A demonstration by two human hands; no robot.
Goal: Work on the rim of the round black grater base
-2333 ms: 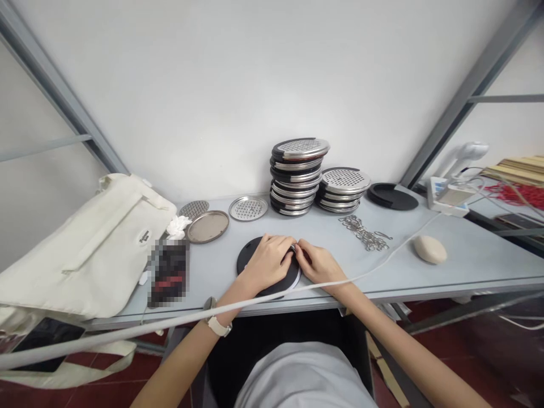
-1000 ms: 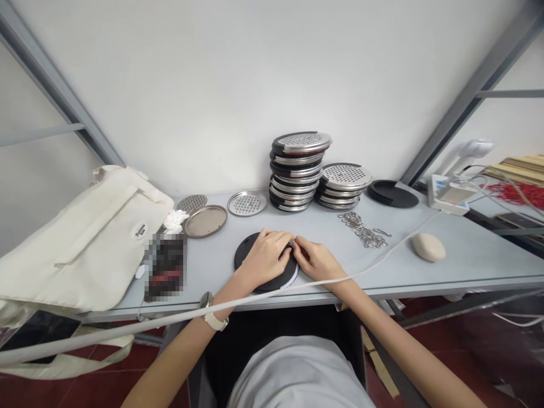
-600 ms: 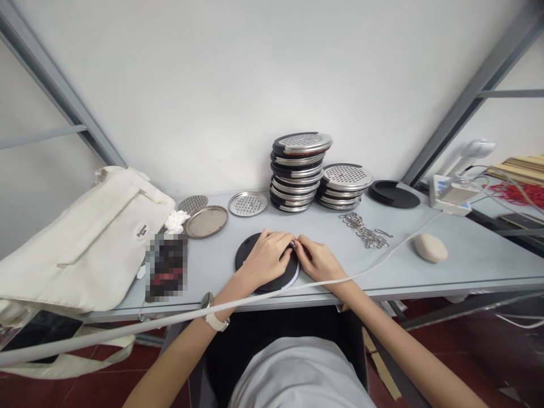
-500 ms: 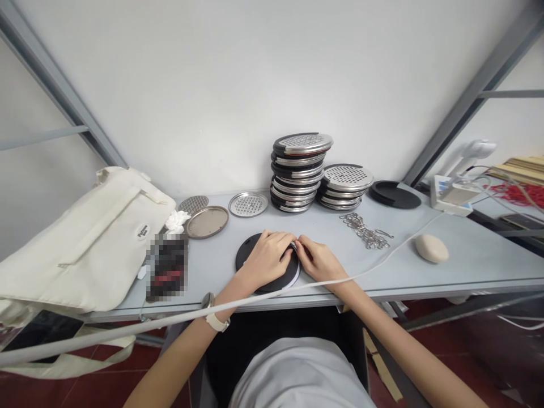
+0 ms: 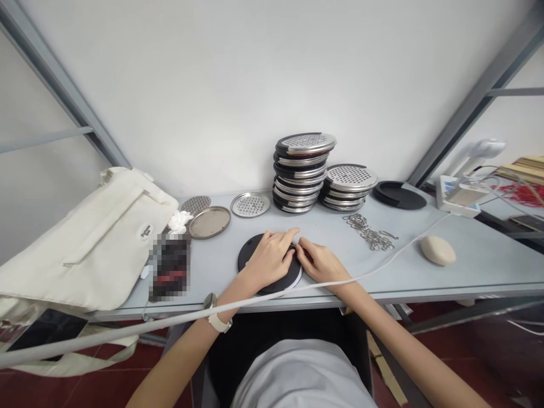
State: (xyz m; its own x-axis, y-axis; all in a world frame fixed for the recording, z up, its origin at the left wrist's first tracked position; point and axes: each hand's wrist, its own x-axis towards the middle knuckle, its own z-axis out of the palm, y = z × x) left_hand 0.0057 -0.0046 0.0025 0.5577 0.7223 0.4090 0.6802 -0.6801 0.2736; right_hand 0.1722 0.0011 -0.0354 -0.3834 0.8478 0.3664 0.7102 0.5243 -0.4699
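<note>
The pale grey worktop (image 5: pixel 488 260) spans the middle of the frame. At left, the cream fabric bag (image 5: pixel 97 243) lies beside the hands' area. Near centre, the tall stack of black-rimmed perforated metal discs (image 5: pixel 302 173) stands close to the wall, seemingly to save space. The flat black round disc (image 5: pixel 250 249) lies below frame centre, by the front edge, probably for easy reach. The left hand (image 5: pixel 268 260) rests open over it, apparently steadying it; the right hand (image 5: pixel 321 263) bends its fingertips to the rim, its grip unclear.
</note>
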